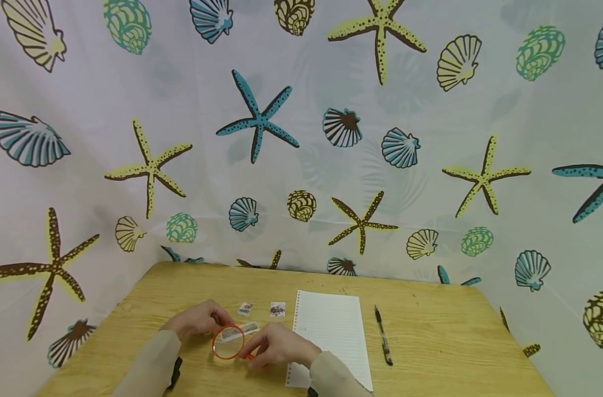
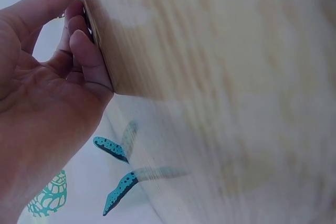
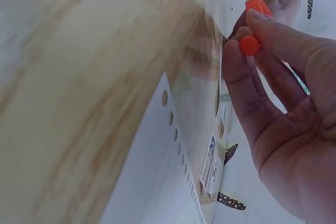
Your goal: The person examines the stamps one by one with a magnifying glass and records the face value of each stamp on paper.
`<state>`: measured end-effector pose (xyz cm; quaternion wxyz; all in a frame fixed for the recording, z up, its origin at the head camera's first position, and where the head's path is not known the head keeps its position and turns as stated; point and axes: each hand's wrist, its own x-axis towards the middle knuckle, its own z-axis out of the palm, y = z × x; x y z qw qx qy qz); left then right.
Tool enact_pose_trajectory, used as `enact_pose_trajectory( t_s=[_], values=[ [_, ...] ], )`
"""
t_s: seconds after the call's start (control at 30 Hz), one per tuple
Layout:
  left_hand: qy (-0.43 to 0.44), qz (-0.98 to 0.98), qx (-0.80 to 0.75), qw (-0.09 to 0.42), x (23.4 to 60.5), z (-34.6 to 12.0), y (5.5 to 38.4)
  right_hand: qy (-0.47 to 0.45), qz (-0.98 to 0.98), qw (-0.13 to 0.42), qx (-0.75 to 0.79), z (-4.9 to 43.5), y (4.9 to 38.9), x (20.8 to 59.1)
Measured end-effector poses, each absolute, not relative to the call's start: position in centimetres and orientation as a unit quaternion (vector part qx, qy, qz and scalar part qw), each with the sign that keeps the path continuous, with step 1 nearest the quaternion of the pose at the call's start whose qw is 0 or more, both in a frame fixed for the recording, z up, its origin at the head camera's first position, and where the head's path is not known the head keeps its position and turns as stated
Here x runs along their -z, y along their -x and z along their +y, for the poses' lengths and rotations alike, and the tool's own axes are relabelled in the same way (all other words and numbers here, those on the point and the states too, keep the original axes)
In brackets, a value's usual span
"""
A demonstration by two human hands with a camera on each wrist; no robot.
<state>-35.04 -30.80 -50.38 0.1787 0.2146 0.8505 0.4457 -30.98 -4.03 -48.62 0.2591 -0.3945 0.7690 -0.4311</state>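
Note:
My right hand (image 1: 279,344) pinches the red handle (image 3: 250,45) of a magnifying glass between thumb and fingers. The round red-rimmed lens of the magnifying glass (image 1: 228,357) is over the left part of a small printed paper strip (image 1: 250,327) on the table. Just beyond the rim, my left hand (image 1: 197,320) rests with its fingertips at the table by the strip. In the left wrist view, the fingers of the left hand (image 2: 52,72) are loosely bent against the tabletop; what the tips touch is hidden.
Two small printed picture pieces, a left one (image 1: 245,309) and a right one (image 1: 278,309), lie beyond the strip. A lined sheet (image 1: 331,325) with punched holes is under the right forearm. Farther right lies a black pen (image 1: 383,335). A patterned curtain (image 1: 301,165) surrounds the wooden table (image 1: 445,342).

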Motion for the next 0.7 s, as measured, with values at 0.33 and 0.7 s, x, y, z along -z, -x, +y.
enact_pose_trajectory(
  t_s=[0.33,0.7],
  values=[
    [-0.228,0.838,-0.460,0.186,50.10,-30.73,34.76,0.397,0.772,0.265,0.420,-4.24,30.91,48.20],
    [-0.242,0.845,-0.442,0.179,50.23,-30.90,34.97,0.394,0.772,0.263,0.424,-4.18,30.71,48.02]
  ],
)
